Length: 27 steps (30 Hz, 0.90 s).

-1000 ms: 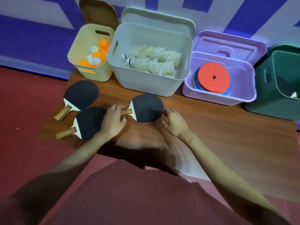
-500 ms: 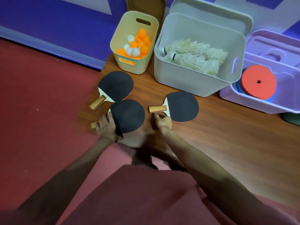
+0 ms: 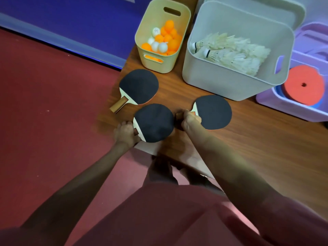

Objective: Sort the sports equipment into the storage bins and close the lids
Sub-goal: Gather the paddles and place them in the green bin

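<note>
Three black table-tennis paddles lie on the wooden table (image 3: 257, 148). My left hand (image 3: 125, 133) grips the handle of the middle paddle (image 3: 154, 122) near the table's front corner. My right hand (image 3: 190, 120) grips the handle of the right paddle (image 3: 213, 111). The far-left paddle (image 3: 139, 86) lies untouched behind them. Behind stand a yellow bin (image 3: 159, 64) of orange and white balls, a white bin (image 3: 221, 82) of shuttlecocks and a purple bin (image 3: 276, 105) holding flat discs, the top one red. All three bins stand with their lids open.
The table's left corner sits just beside my left hand, with red floor (image 3: 53, 121) beyond it. A blue and white wall (image 3: 79, 20) runs behind the bins. My red-clothed lap fills the bottom of the view.
My left hand let go of the right paddle's handle and now grips the middle paddle's handle. My right hand moved from the right paddle's blade edge to its handle. The view shifted left.
</note>
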Each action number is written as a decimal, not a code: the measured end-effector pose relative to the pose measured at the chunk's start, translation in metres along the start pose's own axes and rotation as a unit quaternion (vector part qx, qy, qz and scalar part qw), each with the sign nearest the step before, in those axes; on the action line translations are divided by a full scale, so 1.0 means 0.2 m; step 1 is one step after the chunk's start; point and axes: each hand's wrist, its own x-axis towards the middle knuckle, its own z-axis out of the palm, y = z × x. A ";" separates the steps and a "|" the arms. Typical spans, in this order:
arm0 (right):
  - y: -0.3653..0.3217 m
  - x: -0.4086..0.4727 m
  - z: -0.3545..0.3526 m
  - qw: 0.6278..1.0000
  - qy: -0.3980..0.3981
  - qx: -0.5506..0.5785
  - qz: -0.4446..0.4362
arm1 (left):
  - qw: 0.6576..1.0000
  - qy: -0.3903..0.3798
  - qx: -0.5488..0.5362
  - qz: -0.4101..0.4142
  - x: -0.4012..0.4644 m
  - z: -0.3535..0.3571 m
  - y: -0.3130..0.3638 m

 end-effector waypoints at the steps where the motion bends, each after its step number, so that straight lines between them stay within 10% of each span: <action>1: 0.00 0.00 0.00 1.000 0.005 -0.007 -0.007 | 1.000 -0.004 -0.005 0.011 -0.01 0.00 0.00; 10: 0.13 0.18 -0.33 0.999 0.036 0.017 -0.001 | 0.995 0.022 -0.025 0.097 -0.05 -0.12 0.13; 17: 0.11 0.08 -0.99 0.969 0.065 -0.117 -0.209 | 0.975 0.002 0.000 0.224 -0.07 -0.09 0.55; 27: -0.06 0.17 -1.69 0.926 0.282 -0.031 -0.251 | 0.925 -0.048 0.013 0.376 -0.22 -0.04 1.36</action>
